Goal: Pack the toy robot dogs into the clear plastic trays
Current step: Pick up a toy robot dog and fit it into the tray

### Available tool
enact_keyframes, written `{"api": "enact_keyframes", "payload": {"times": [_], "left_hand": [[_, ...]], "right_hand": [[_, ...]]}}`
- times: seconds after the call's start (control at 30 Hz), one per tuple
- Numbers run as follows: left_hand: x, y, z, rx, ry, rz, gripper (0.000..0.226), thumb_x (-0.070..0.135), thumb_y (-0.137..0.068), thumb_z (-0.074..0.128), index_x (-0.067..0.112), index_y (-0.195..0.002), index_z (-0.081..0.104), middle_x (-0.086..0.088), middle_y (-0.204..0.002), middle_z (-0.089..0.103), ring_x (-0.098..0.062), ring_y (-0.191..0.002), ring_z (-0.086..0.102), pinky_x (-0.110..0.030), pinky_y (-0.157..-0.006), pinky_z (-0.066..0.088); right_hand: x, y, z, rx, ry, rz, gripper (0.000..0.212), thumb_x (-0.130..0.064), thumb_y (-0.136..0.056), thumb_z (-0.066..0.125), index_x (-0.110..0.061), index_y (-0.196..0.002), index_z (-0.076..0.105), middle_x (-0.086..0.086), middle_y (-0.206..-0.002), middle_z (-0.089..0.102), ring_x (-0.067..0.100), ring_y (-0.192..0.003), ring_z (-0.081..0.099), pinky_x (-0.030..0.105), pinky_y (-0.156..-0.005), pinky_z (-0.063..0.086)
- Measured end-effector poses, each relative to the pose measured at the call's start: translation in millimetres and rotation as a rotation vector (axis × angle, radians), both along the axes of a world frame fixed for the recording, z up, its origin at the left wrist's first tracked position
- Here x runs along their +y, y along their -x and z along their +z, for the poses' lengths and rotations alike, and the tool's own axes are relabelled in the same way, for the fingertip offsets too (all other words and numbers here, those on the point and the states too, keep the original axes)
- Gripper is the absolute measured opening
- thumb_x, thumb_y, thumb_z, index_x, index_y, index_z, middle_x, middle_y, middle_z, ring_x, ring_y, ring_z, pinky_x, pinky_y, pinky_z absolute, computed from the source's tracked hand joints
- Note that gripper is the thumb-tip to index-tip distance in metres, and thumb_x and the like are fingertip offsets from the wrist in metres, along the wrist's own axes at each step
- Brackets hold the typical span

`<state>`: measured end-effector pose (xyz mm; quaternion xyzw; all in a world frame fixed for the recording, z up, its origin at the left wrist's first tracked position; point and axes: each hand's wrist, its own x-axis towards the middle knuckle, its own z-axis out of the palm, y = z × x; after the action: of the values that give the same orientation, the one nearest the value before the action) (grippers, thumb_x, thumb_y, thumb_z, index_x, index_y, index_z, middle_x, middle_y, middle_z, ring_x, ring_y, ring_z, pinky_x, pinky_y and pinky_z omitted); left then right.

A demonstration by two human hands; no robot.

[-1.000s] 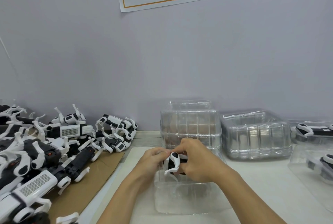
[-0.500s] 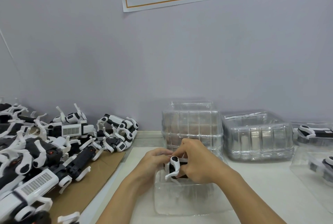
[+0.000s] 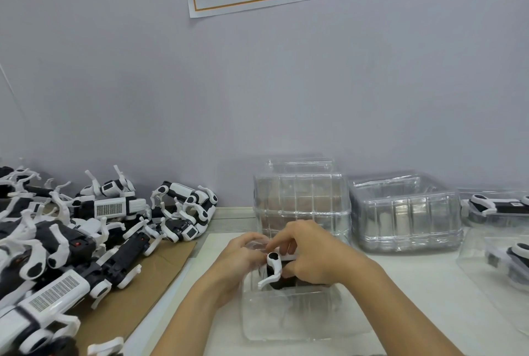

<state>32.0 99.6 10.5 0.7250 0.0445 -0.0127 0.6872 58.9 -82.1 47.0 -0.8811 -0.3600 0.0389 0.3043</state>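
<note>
A black-and-white toy robot dog (image 3: 274,269) sits low in a clear plastic tray (image 3: 289,318) at the table's centre. My right hand (image 3: 312,255) curls over the dog's body from the right and grips it. My left hand (image 3: 243,252) holds the dog's left end at the tray's rim, fingers curled; most of the dog is hidden under both hands. One white leg sticks out toward me.
A heap of loose toy dogs (image 3: 71,241) lies on brown cardboard (image 3: 160,272) at left. Stacks of clear trays (image 3: 300,201) (image 3: 406,215) stand behind. Packed trays with dogs (image 3: 498,206) (image 3: 512,267) are at the right edge.
Both hands have lowered the dog a little deeper into the tray. The view has tilted slightly.
</note>
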Motion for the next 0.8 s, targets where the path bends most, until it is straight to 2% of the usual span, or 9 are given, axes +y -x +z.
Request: {"api": "enact_keyframes", "payload": {"times": [0.13,0.27,0.33,0.4,0.47,0.63,0.8], "left_hand": [[-1,0,-1,-0.026,0.035,0.004,0.031,0.003,-0.061,0.066,0.01,-0.09,0.072,-0.014,-0.097,0.075,-0.027,-0.084,0.067,-0.037,-0.081,0.049],[-1,0,-1,-0.038,0.014,-0.022,0.04,0.004,-0.056,0.057,0.007,-0.094,0.069,-0.014,-0.091,0.074,-0.024,-0.075,0.065,-0.033,-0.07,0.05],[-1,-1,-2,-0.037,0.007,-0.028,0.044,0.003,-0.055,0.054,0.005,-0.097,0.068,-0.015,-0.09,0.073,-0.025,-0.074,0.064,-0.033,-0.068,0.05],[-1,-1,-2,-0.039,0.001,-0.028,0.047,0.003,-0.054,0.053,0.003,-0.099,0.068,-0.016,-0.092,0.073,-0.025,-0.077,0.064,-0.034,-0.07,0.05],[-1,-1,-3,-0.041,0.002,-0.027,0.048,0.003,-0.053,0.053,0.003,-0.099,0.068,-0.018,-0.093,0.073,-0.027,-0.078,0.063,-0.036,-0.072,0.049],[-1,-2,-3,-0.049,0.008,-0.026,0.046,0.003,-0.051,0.054,0.006,-0.094,0.069,-0.013,-0.085,0.073,-0.022,-0.073,0.064,-0.033,-0.071,0.048],[-1,-3,-4,-0.044,0.022,-0.028,0.048,0.002,-0.05,0.053,0.005,-0.096,0.068,-0.012,-0.082,0.073,-0.019,-0.067,0.065,-0.028,-0.064,0.049]], "right_hand": [[-6,1,8,0.068,-0.044,0.02,0.032,-0.04,-0.08,0.072,-0.043,-0.112,0.071,-0.021,-0.097,0.066,0.0,-0.09,0.062,0.016,-0.073,0.05],[4,3,4,0.033,-0.045,-0.004,0.03,-0.052,-0.079,0.075,-0.039,-0.106,0.074,-0.024,-0.096,0.066,-0.01,-0.084,0.058,0.011,-0.067,0.04],[9,3,1,0.006,-0.059,-0.023,0.028,-0.049,-0.078,0.078,-0.036,-0.102,0.076,-0.021,-0.085,0.064,-0.015,-0.074,0.055,0.009,-0.062,0.037],[13,2,-2,0.0,-0.069,-0.033,0.026,-0.043,-0.078,0.08,-0.033,-0.101,0.077,-0.019,-0.087,0.066,-0.019,-0.07,0.052,0.007,-0.059,0.036],[15,2,-3,0.002,-0.084,-0.044,0.026,-0.04,-0.077,0.082,-0.031,-0.101,0.077,-0.017,-0.092,0.069,-0.019,-0.07,0.053,0.005,-0.058,0.037],[11,4,0,0.039,-0.069,-0.039,0.031,-0.031,-0.076,0.085,-0.032,-0.106,0.076,-0.017,-0.082,0.064,-0.016,-0.071,0.056,0.005,-0.06,0.042],[13,6,2,0.064,-0.028,-0.064,0.04,-0.033,-0.076,0.085,-0.034,-0.113,0.071,-0.019,-0.088,0.059,-0.005,-0.077,0.058,0.008,-0.063,0.039]]}}
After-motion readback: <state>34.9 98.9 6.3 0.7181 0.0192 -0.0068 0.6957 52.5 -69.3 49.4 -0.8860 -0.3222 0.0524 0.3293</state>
